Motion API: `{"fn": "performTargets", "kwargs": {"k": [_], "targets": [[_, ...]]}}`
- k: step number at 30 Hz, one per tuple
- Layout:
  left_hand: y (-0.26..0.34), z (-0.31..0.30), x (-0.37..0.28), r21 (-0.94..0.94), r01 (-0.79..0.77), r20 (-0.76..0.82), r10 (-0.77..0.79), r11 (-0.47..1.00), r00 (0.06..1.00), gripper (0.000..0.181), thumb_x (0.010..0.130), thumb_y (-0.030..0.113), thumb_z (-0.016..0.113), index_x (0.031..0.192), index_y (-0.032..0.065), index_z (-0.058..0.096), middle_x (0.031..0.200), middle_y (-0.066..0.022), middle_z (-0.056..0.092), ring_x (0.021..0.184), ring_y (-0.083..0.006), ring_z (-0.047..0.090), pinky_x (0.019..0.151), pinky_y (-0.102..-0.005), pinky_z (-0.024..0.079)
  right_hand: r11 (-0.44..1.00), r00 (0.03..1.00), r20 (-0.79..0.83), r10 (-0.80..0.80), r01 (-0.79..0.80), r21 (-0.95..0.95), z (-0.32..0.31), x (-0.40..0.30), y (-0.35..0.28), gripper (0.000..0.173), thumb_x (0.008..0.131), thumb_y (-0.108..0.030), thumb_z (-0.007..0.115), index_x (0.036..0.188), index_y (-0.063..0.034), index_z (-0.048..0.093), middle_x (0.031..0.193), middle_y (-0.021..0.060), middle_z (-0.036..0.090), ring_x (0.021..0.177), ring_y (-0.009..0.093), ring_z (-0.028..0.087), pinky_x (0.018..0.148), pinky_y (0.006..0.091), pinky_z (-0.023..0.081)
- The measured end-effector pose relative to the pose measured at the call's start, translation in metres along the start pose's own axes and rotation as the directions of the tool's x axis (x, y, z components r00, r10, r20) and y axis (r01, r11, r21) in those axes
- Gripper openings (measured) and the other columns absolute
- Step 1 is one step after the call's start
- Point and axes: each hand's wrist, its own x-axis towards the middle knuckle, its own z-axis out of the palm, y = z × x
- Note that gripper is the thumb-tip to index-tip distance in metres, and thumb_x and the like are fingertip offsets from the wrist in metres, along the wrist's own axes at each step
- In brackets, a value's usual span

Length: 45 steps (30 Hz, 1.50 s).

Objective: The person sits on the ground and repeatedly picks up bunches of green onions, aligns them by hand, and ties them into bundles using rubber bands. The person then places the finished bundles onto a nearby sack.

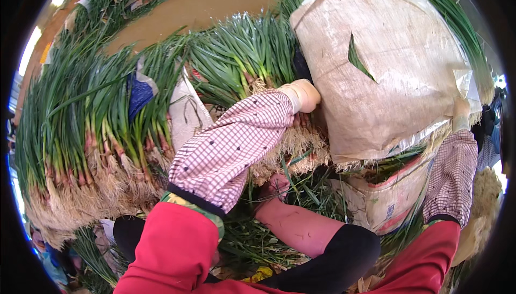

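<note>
A worn, pale woven plastic sheet (395,68) with a slit in it spreads over a row of green onions (447,16). My left hand (308,95) is bent at the sheet's left edge and grips it; its fingertips are hidden. Along the right edge, my right hand (461,106) holds the sheet near a folded corner. Green leaves show through the slit. Below my left forearm hang pale, stringy roots (298,145). Just left of the sheet lies a fanned bunch of green onions (246,52).
More green onions (92,124) stand packed on the left, roots toward me. Muddy brown water (201,3) lies beyond. A woven sack (387,201) holding greens stands below the sheet. Loose leaves (258,237) litter the ground around my bare lower leg (298,223).
</note>
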Motion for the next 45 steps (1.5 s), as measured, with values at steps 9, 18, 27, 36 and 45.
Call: {"fn": "performTargets", "kwargs": {"k": [9,18,27,36,45], "targets": [[0.016,0.017,-0.110,0.165,0.025,0.112,-0.044,0.986,0.993,0.034,0.084,0.037,0.059,0.078,0.0050,0.067,0.079,-0.0127,0.064,0.076,-0.0307,0.061,0.079,-0.0390,0.048,0.935,0.972,0.107,-0.210,0.232,-0.269,-0.007,-0.052,-0.034,0.051,0.093,-0.046,0.046,0.103,0.0004,0.065,0.096,0.0296,0.063,0.094,0.046,0.057,0.085,0.0476,0.045],[0.068,0.036,-0.047,0.251,0.287,-0.280,-0.215,0.924,0.936,0.044,0.082,0.033,0.065,0.115,0.0045,0.057,0.105,-0.0088,0.059,0.095,-0.0215,0.061,0.078,-0.0331,0.049,0.926,0.991,0.118,0.056,-0.096,0.364,-0.012,-0.077,-0.096,0.055,0.081,-0.037,0.064,0.114,0.0069,0.060,0.113,0.0290,0.060,0.108,0.040,0.057,0.090,0.0410,0.045],[-0.027,-0.010,-0.199,-0.902,-0.021,-0.386,-0.783,0.431,0.489,0.026,0.082,0.007,0.049,0.100,-0.0002,0.066,0.095,-0.0174,0.068,0.091,-0.0209,0.066,0.082,-0.0316,0.049,0.975,0.997,0.033,0.064,-0.069,0.210,-0.039,-0.126,-0.159,0.067,0.078,-0.024,0.069,0.131,0.0020,0.038,0.119,0.0254,0.054,0.109,0.039,0.056,0.091,0.0410,0.047],[0.005,-0.012,-0.305,-0.785,-0.505,-0.561,-0.758,0.359,0.333,0.016,0.084,0.006,0.054,0.098,-0.0004,0.060,0.090,-0.0044,0.062,0.083,-0.0145,0.057,0.077,-0.0274,0.048,0.199,0.873,-0.065,-0.484,0.182,0.963,-0.289,-0.354,-0.433,0.075,0.080,-0.025,0.072,0.138,0.0031,0.033,0.134,0.0258,0.045,0.123,0.035,0.046,0.101,0.0369,0.040],[0.043,0.028,-0.307,-0.595,-0.184,-0.796,-0.543,0.782,0.267,0.036,0.079,0.011,0.064,0.112,-0.0003,0.056,0.115,-0.0171,0.055,0.116,-0.0314,0.050,0.100,-0.0390,0.040,0.542,0.704,0.328,-0.630,0.096,0.835,-0.203,-0.389,-0.585,0.062,0.075,-0.005,0.057,0.133,0.0073,0.039,0.108,0.0212,0.063,0.099,0.031,0.061,0.088,0.0347,0.046]]}}
